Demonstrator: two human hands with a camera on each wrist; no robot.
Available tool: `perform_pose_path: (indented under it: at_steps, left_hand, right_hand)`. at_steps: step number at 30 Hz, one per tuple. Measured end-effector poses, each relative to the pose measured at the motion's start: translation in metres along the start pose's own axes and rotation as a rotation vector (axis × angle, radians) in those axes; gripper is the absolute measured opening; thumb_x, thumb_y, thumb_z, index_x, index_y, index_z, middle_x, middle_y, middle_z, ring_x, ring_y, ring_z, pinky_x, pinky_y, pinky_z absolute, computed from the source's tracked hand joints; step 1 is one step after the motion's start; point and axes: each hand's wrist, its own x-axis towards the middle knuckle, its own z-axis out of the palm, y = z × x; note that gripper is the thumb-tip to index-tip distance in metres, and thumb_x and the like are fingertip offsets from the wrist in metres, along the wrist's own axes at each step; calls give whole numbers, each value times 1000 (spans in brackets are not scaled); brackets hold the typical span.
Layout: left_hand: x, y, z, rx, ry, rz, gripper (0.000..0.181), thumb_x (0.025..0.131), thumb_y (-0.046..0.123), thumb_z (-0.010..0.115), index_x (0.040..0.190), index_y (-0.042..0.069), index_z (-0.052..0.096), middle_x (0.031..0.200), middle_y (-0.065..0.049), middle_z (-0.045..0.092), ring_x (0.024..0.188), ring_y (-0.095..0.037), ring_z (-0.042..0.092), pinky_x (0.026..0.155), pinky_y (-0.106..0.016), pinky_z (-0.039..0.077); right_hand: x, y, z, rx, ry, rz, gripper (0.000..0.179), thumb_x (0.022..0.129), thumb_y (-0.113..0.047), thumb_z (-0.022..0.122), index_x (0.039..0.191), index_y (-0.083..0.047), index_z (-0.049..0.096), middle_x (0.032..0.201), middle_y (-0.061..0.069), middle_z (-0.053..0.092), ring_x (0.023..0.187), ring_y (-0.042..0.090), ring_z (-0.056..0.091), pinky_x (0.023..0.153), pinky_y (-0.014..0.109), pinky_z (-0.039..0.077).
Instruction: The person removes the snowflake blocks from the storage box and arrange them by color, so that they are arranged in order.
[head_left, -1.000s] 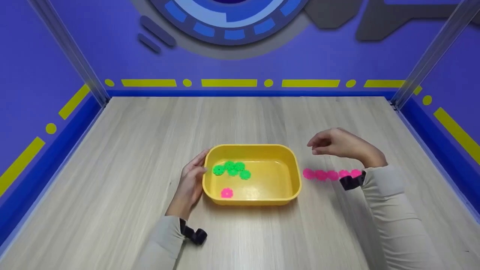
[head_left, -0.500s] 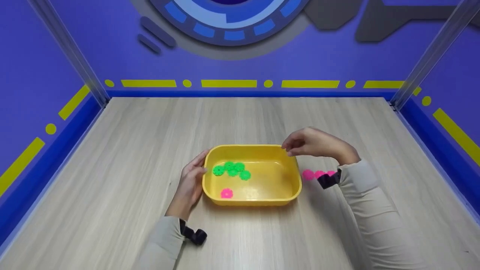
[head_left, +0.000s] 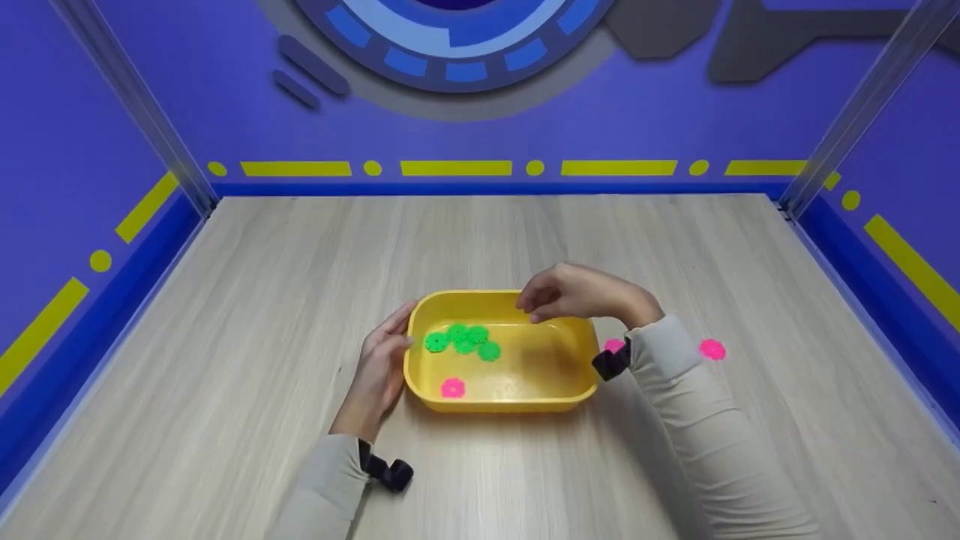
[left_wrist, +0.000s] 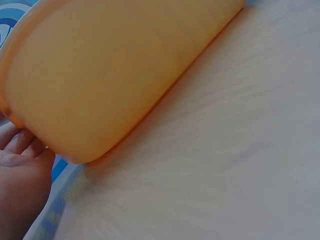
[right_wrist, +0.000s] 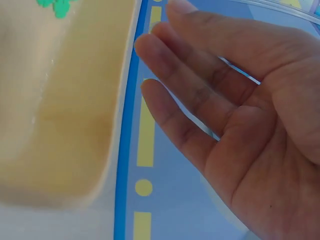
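Observation:
My left hand (head_left: 382, 367) holds the left end of a yellow plastic box (head_left: 504, 406), thumb at the rim and fingers against the outer wall. In the left wrist view those fingers touch the outside of the box (left_wrist: 100, 85). Above the box's far rim, right of its middle, hovers my right hand (head_left: 585, 292), fingers loosely bent. The right wrist view shows nothing between the visible fingers of this hand (right_wrist: 235, 110). Several green flower-shaped discs (head_left: 436, 342) lie in the box's left half, with one pink flower-shaped disc (head_left: 453, 388) near the front wall.
Right of the box on the wooden table (head_left: 262, 315) lie pink discs, one at the row's right end (head_left: 712, 349); the right wrist and sleeve (head_left: 705, 405) hide the middle of that row. Blue-purple panels (head_left: 480, 135) enclose the table at the back and sides.
My right hand has moved left from above the pink row to over the box's far rim. The left hand, the box and the discs inside have stayed in place.

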Motion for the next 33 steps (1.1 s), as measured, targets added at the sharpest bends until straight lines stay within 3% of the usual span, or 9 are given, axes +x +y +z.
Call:
perform_pose_path:
  at_steps: [6,16,33]
  left_hand:
    - [0,1,1,4,9,2,65,83,-10,36,147,-9,25,157,-21,23,146,-27,22,120,-37,22]
    - [0,0,0,-9,15,-4,65,83,-11,36,147,-9,25,157,-21,23,146,-27,22,120,-37,22]
    - [0,0,0,6,10,-8,65,84,-10,36,147,-7,27,157,-20,24,146,-26,23,120,-36,23]
  right_hand:
    - [12,-1,8,16,-35,7,24,87,-15,68,110,-8,70,98,4,72,87,13,66,81,27,58]
    - [36,-9,25,14,-133,17,30,86,-16,69,113,-3,69,102,7,72,91,14,66,83,26,57]
    - [72,-23,56,15,-294,-27,29,83,-10,72,111,-6,72,103,5,74,93,14,69,81,22,56]
